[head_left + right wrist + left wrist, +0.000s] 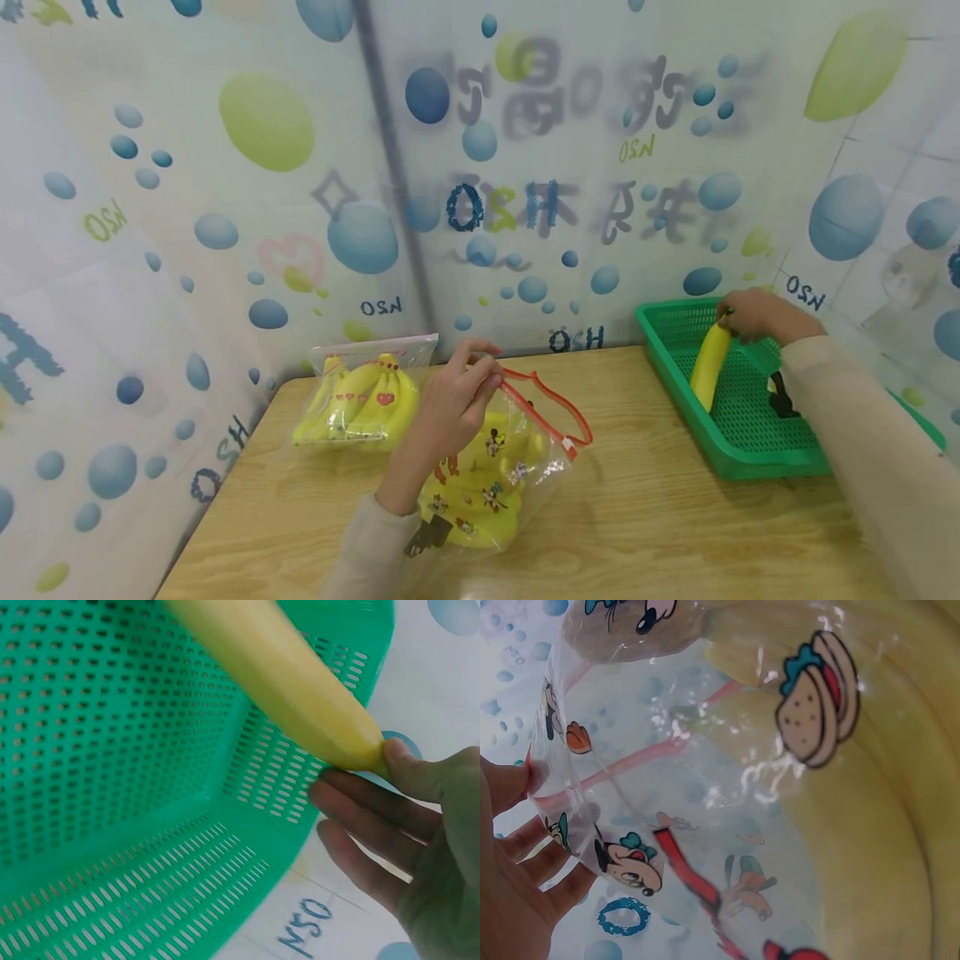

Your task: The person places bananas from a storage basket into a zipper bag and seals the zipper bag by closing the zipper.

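My right hand [757, 315] pinches one end of a yellow banana [709, 367], which hangs down inside the green basket [678, 425]. In the right wrist view, thumb and fingers meet at the tip of the banana [292, 690]. My left hand [459, 400] pinches the top edge of a clear zip bag [551, 475] with a red zip and cartoon prints. Several bananas [480, 521] lie in this bag, and its mouth stands apart. In the left wrist view, the bag's printed film [705, 772] spreads before the left hand [525, 877].
Behind and left of my left hand stands another clear zip bag [322, 354] of bananas with heart prints. The wooden table [637, 533] carries everything. A black item [782, 398] lies in the basket, partly behind my right sleeve. A patterned curtain [525, 275] borders the table's back.
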